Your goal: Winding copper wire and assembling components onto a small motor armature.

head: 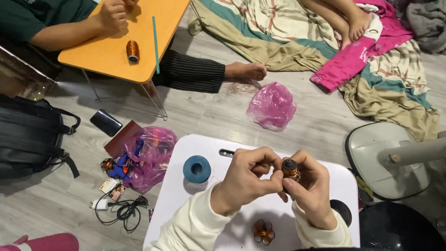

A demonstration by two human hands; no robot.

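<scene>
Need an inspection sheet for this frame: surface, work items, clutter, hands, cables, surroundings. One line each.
Surface: white lap table on a grey wood-look floor.
Work items: small copper-wound bobbin held between both hands; blue tape roll and a wound copper piece lie on the table.
Clutter: pink plastic bags, black phone, black backpack.
Hands: left hand and right hand both grip the bobbin.
Cables: white charger with black cord on the floor.
Surroundings: another person at an orange table with a copper wire spool; fan base; blankets.
</scene>
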